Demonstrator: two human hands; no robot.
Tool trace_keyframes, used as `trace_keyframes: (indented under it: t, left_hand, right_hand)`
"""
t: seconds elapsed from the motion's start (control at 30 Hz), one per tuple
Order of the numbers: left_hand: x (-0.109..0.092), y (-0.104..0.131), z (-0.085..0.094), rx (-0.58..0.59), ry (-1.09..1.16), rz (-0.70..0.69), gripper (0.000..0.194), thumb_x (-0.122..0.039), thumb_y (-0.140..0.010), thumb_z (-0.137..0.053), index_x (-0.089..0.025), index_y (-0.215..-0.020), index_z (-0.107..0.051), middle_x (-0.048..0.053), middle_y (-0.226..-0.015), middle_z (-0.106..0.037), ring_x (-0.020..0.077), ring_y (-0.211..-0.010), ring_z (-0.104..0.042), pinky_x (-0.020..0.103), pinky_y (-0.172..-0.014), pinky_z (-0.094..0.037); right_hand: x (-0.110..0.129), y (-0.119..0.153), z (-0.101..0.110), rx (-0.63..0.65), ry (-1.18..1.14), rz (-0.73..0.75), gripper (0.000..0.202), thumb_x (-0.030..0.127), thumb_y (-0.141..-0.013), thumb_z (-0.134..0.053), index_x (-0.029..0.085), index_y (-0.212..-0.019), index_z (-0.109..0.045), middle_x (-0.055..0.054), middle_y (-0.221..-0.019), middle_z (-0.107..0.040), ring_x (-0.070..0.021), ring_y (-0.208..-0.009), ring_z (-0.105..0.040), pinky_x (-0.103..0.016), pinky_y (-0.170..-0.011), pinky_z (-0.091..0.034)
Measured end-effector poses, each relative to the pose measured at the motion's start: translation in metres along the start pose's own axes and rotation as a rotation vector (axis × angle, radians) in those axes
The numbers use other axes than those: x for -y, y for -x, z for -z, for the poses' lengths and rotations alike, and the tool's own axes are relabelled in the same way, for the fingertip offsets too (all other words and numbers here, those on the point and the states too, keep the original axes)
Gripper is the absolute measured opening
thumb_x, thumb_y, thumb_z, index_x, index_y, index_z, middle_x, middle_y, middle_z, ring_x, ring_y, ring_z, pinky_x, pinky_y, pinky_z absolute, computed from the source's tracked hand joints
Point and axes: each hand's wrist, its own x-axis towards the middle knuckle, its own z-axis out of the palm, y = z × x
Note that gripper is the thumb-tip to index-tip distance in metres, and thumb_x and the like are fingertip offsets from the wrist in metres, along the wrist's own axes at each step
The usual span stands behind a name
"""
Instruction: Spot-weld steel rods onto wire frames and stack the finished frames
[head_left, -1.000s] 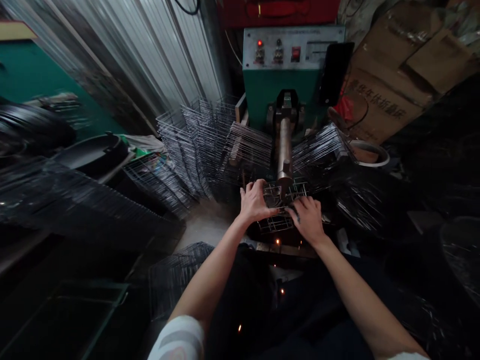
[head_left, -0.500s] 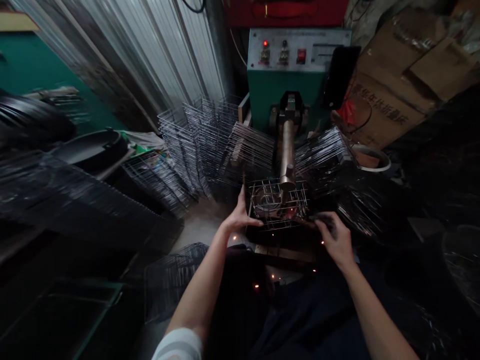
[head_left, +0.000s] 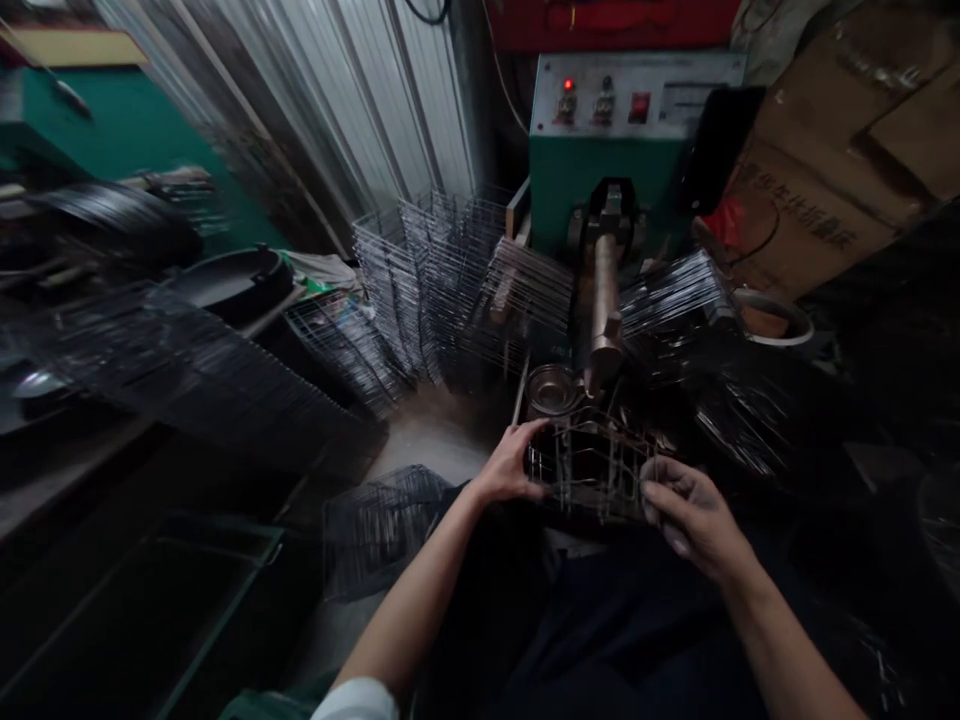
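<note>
Between my two hands is a small wire basket (head_left: 592, 465), tilted, in front of and below the metal arm (head_left: 605, 300) of a green spot-welding machine (head_left: 592, 165). My left hand (head_left: 514, 465) grips its left side, thumb and fingers around the wires. At the right end, my right hand (head_left: 690, 510) pinches the wire frame with curled fingers. Just behind the basket lies a round metal dish (head_left: 553, 390), left of the arm's tip. Motion blur softens the basket's wires.
Stacked wire panels (head_left: 427, 280) stand to the left of the machine. More wire pieces (head_left: 671, 295) lie to its right, near a white-rimmed bucket (head_left: 772, 318). A cardboard box (head_left: 810, 200) leans at the right. Another wire stack (head_left: 382, 530) sits low on the left.
The wire basket has come away from the welder's arm toward my body, and both hands now hold it. The sparks are gone. The view has shifted left.
</note>
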Motion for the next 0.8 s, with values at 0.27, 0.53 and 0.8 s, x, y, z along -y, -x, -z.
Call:
trace_keyframes:
  t: [0.27, 0.53, 0.8]
  left_hand:
    - [-0.081, -0.038, -0.012, 0.063, -0.448, 0.047, 0.125, -0.043, -0.045, -0.088, -0.018, -0.149, -0.024, 0.015, -0.132, -0.056, 0.0387, -0.118, -0.049, 0.050, -0.102, -0.039]
    - [-0.106, -0.051, 0.003, 0.004, -0.499, 0.001, 0.124, -0.047, -0.046, -0.090, -0.020, -0.148, -0.024, 0.013, -0.131, -0.055, 0.0370, -0.118, -0.047, 0.049, -0.101, -0.038]
    - [-0.107, -0.056, 0.012, -0.049, -0.408, -0.049, 0.136, -0.044, -0.042, -0.092, -0.023, -0.152, -0.015, 0.013, -0.135, -0.051, 0.0370, -0.118, -0.046, 0.051, -0.101, -0.038]
  right_hand:
    - [-0.011, -0.036, -0.007, 0.222, 0.886, 0.418, 0.020, 0.031, -0.099, -0.054, 0.020, -0.097, -0.071, -0.007, -0.094, -0.072, -0.0217, -0.090, -0.065, -0.035, -0.082, -0.051]
    - [-0.034, -0.054, 0.002, 0.092, 1.456, 0.797, 0.040, 0.006, -0.091, -0.053, 0.016, -0.128, -0.064, -0.012, -0.119, -0.070, -0.0287, -0.108, -0.056, -0.043, -0.088, -0.048]
    - [-0.034, -0.047, 0.006, -0.009, 1.452, 0.896, 0.047, 0.003, -0.089, -0.052, 0.016, -0.133, -0.063, -0.010, -0.122, -0.071, -0.0289, -0.112, -0.057, -0.044, -0.093, -0.048]
